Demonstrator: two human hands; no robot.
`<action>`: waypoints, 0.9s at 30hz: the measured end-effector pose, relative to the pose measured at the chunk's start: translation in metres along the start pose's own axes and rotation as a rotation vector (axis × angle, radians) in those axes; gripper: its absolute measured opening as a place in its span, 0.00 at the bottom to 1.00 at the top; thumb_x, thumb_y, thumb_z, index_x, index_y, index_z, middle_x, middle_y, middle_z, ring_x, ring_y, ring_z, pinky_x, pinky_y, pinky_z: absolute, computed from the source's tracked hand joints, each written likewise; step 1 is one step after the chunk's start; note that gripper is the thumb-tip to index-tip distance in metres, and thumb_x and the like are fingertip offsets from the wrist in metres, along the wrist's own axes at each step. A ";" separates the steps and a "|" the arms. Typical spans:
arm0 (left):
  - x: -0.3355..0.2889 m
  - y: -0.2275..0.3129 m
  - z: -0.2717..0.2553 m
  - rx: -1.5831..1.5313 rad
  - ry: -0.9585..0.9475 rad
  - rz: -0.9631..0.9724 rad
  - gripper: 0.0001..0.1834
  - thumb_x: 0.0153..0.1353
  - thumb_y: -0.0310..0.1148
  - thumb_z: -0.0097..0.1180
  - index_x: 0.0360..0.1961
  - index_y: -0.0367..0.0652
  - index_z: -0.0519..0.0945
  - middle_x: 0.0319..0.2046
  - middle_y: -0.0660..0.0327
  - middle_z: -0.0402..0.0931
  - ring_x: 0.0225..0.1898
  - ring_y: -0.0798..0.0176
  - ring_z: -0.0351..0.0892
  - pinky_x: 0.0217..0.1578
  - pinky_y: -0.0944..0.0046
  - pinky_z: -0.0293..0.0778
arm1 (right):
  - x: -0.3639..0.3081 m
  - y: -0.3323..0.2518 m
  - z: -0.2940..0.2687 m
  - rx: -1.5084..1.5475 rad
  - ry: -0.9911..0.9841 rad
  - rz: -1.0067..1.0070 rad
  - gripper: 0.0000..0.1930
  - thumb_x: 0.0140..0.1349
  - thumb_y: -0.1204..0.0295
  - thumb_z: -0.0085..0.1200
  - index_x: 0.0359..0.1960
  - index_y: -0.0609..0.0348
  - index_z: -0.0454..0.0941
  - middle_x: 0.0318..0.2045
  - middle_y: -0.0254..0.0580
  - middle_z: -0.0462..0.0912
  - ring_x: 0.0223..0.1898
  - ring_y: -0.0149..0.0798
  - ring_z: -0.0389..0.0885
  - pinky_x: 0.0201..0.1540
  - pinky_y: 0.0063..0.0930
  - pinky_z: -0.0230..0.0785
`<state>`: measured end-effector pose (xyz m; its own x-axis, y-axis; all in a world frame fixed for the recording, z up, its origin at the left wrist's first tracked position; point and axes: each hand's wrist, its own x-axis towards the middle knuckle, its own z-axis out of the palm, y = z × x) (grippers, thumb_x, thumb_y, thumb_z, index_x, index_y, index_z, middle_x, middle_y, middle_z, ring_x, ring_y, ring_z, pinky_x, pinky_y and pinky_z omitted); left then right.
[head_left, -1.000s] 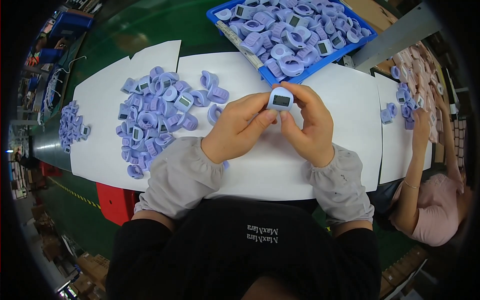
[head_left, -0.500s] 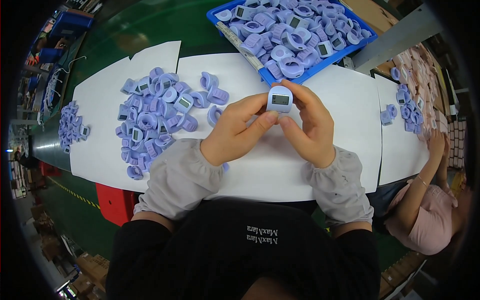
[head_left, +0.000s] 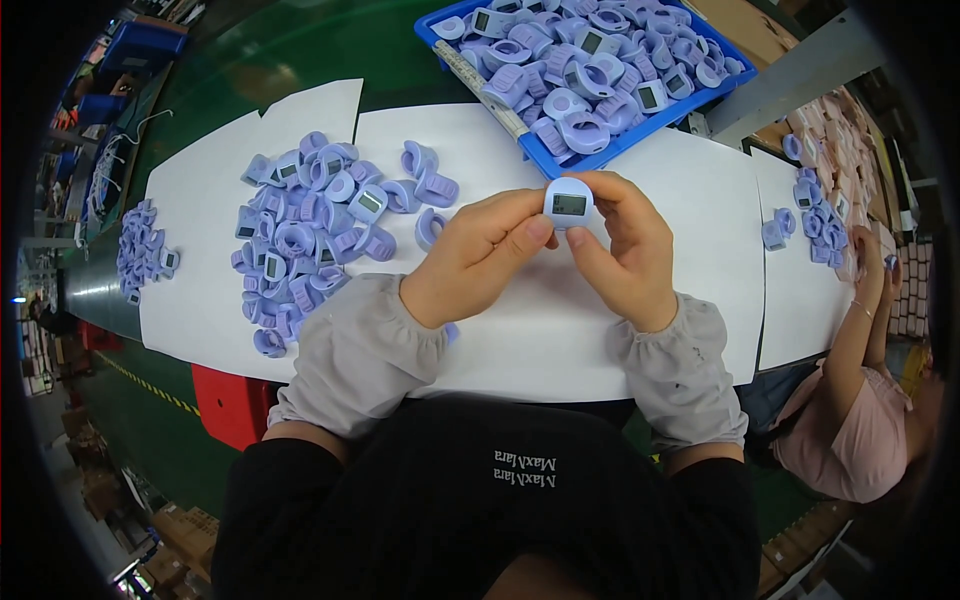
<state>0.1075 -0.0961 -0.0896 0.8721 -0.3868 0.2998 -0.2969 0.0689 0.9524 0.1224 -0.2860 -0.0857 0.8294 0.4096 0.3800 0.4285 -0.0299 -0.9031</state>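
Between both hands, above the white sheet, I hold a small lavender device point(head_left: 568, 203) with a rounded top and a grey display facing up. My left hand point(head_left: 472, 258) pinches its left side between thumb and fingers. My right hand point(head_left: 634, 258) grips its right side, the thumb at the lower edge and the fingers curled behind it. Its back is hidden. A heap of similar lavender devices point(head_left: 297, 240), ring-like with small displays, lies to the left of my left hand. One loose lavender device point(head_left: 429, 229) rests close to my left wrist.
A blue tray point(head_left: 577, 170) piled with the same devices stands beyond my hands, beside a metal post point(head_left: 790, 75). White sheets point(head_left: 690, 215) cover the green bench. A smaller pile point(head_left: 143, 250) lies far left. At right a co-worker point(head_left: 850, 420) works near more devices. A red stool point(head_left: 230, 405) stands below.
The device in my hands has shifted slightly right, and its display reads differently. My fingers have adjusted a little around it. The co-worker's arms have moved.
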 end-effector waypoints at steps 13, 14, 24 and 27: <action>0.000 0.000 0.000 0.082 -0.004 0.026 0.16 0.70 0.35 0.43 0.48 0.32 0.74 0.34 0.56 0.76 0.35 0.63 0.76 0.38 0.65 0.71 | 0.001 -0.005 0.000 0.082 0.000 0.053 0.21 0.57 0.83 0.51 0.54 0.69 0.68 0.50 0.46 0.75 0.53 0.38 0.72 0.60 0.33 0.59; 0.000 0.001 0.001 0.082 -0.004 0.026 0.16 0.70 0.35 0.43 0.48 0.32 0.74 0.34 0.56 0.76 0.35 0.63 0.76 0.38 0.65 0.71 | 0.002 -0.006 0.000 0.069 -0.002 0.044 0.21 0.57 0.83 0.52 0.54 0.69 0.68 0.49 0.45 0.75 0.53 0.37 0.72 0.60 0.33 0.60; 0.003 0.008 0.005 -0.004 -0.016 -0.009 0.15 0.70 0.35 0.42 0.42 0.32 0.74 0.34 0.57 0.77 0.34 0.66 0.75 0.39 0.67 0.72 | 0.005 -0.005 0.008 -0.159 0.166 -0.107 0.20 0.45 0.80 0.61 0.44 0.63 0.76 0.39 0.45 0.81 0.40 0.39 0.81 0.45 0.29 0.72; 0.000 0.010 0.008 0.005 0.084 -0.053 0.13 0.67 0.35 0.47 0.40 0.34 0.75 0.35 0.58 0.77 0.34 0.65 0.75 0.38 0.67 0.72 | 0.005 -0.006 0.002 -0.181 0.197 -0.112 0.20 0.45 0.79 0.61 0.44 0.63 0.76 0.37 0.45 0.81 0.39 0.38 0.80 0.45 0.29 0.71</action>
<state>0.1019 -0.1025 -0.0800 0.9159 -0.3116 0.2530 -0.2515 0.0459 0.9668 0.1232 -0.2822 -0.0783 0.8193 0.2352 0.5230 0.5638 -0.1642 -0.8094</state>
